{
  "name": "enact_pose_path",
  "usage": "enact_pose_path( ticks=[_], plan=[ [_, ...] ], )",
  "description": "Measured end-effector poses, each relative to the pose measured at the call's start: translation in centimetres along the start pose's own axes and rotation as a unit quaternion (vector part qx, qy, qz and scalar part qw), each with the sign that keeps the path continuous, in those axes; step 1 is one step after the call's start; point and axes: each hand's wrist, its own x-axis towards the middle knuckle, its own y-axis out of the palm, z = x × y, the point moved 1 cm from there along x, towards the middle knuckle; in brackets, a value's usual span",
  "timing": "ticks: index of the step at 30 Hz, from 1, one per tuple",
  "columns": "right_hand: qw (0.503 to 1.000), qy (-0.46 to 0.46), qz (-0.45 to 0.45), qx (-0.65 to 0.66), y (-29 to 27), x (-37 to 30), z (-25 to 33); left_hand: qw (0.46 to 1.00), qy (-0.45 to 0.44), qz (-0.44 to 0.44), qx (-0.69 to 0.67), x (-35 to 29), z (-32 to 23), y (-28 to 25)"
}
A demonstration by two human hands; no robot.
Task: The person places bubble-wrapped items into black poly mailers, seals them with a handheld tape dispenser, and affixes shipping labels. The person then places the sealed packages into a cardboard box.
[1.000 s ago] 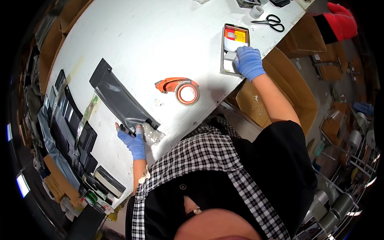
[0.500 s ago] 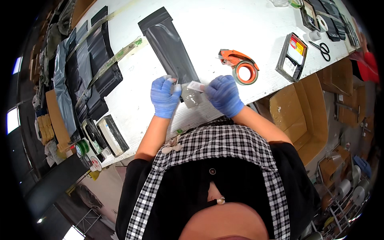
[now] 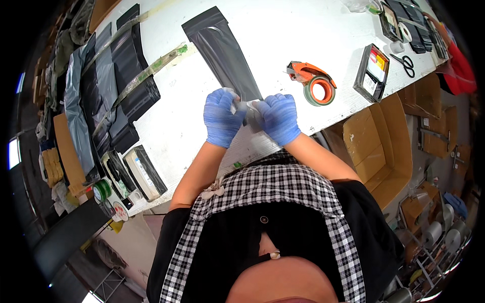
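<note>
Gloved in blue, my left hand (image 3: 222, 118) has its fingers closed in a pinch at the upper edge of a small clear plastic bag (image 3: 251, 122). My right hand (image 3: 279, 118), also in a blue glove, pinches the bag from the other side, and the two hands are close together. Whether the small white piece seen earlier is inside the bag or behind the fingers, I cannot tell. Beneath and beyond the hands, a long dark grey plastic mailing bag (image 3: 222, 53) lies flat on the white table (image 3: 166, 118).
An orange tape dispenser (image 3: 314, 83) lies right of my hands. Farther right are an open box (image 3: 372, 73) and black scissors (image 3: 404, 65). Stacked dark plastic bags (image 3: 134, 65) lie left, strapped with tape. A cardboard box (image 3: 379, 146) stands beside the table; someone's red sleeve (image 3: 458, 70) shows far right.
My right hand has come in toward the left, bringing the small white piece to the clear bag, where it no longer shows plainly. The hands are now nearer each other.
</note>
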Motion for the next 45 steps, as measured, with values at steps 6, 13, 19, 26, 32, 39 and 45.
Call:
enact_pose_path(
  ticks=[6,13,19,26,32,39,45],
  plan=[
    [0.996,0.047,0.06,0.054,-1.2,-0.3,2.5,1.0,-0.005,-0.021,-0.02,-0.3,-0.1,0.0],
    [0.972,0.097,0.212,-0.038,1.2,3.7,1.9,0.999,0.011,-0.047,-0.025,-0.8,0.1,0.0],
    [0.985,-0.086,0.057,0.141,-1.1,-8.8,-0.9,0.911,-0.349,0.086,-0.2,-7.2,3.1,3.0],
    [0.96,-0.017,0.12,0.254,2.5,-2.5,1.4,0.949,-0.215,0.229,-0.013,-5.8,5.2,1.3],
    [0.937,-0.128,0.323,0.033,7.1,2.5,5.6,0.806,-0.41,0.295,-0.31,-10.4,7.5,0.9],
    [0.925,0.003,0.356,0.132,7.5,3.2,8.7,0.775,-0.476,0.249,-0.332,-11.2,8.2,-3.9],
    [0.984,0.067,0.085,0.141,1.3,-4.9,6.8,0.714,-0.527,0.181,-0.425,-18.0,5.7,-6.0]
  ],
)
